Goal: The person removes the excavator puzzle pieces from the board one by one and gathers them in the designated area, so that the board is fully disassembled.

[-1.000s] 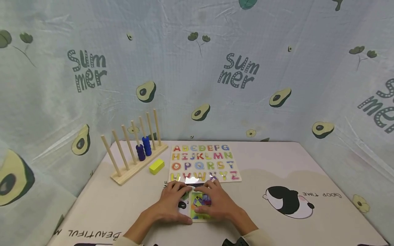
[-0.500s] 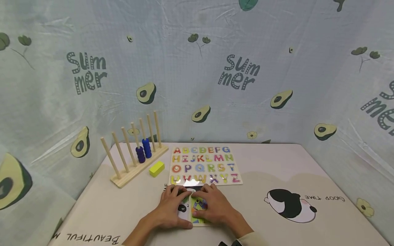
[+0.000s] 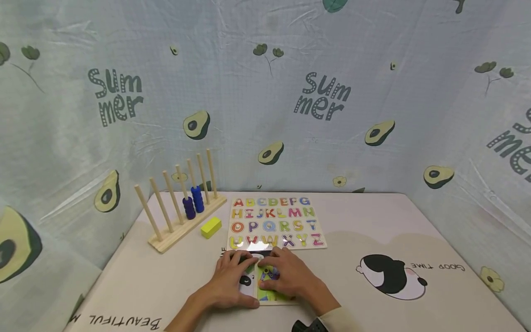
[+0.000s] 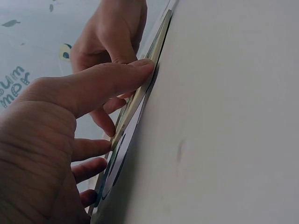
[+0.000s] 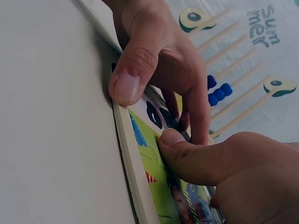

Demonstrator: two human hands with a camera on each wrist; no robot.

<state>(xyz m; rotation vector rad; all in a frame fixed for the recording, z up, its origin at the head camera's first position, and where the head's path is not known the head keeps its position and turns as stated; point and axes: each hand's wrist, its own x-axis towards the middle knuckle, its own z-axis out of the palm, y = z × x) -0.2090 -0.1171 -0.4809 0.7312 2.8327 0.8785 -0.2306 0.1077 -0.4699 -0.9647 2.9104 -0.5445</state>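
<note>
Both hands at the picture board (image 3: pixel 277 296) on the worktop (image 3: pixel 352 221). Board sits at the near middle, just this side of the alphabet board (image 3: pixel 277 219). From my feeds I can't tell whether it lies fully flat.

Left hand (image 3: pixel 226 282) has the board's left end: thumb on the near corner, index finger at the far one, wide spread. Right hand (image 3: pixel 291 276) is over the board, thumb tip on the green picture face, index bent near the left edge, narrow gap between them. Can't tell if it's pinching anything; its other fingers are mostly hidden.

Far left: peg rack (image 3: pixel 186 223), seven upright pegs, purple beads (image 3: pixel 189 208) on the fourth from left, blue beads (image 3: pixel 197 200) on the fifth. Yellow block (image 3: pixel 211 227) lies between rack and alphabet board, touching neither. Printed dog (image 3: pixel 392 276) on the worktop right of the hands. Avocado-print cloth (image 3: pixel 240 87) hangs behind. Pale sleeve (image 3: pixel 338 319) at the right wrist.
</note>
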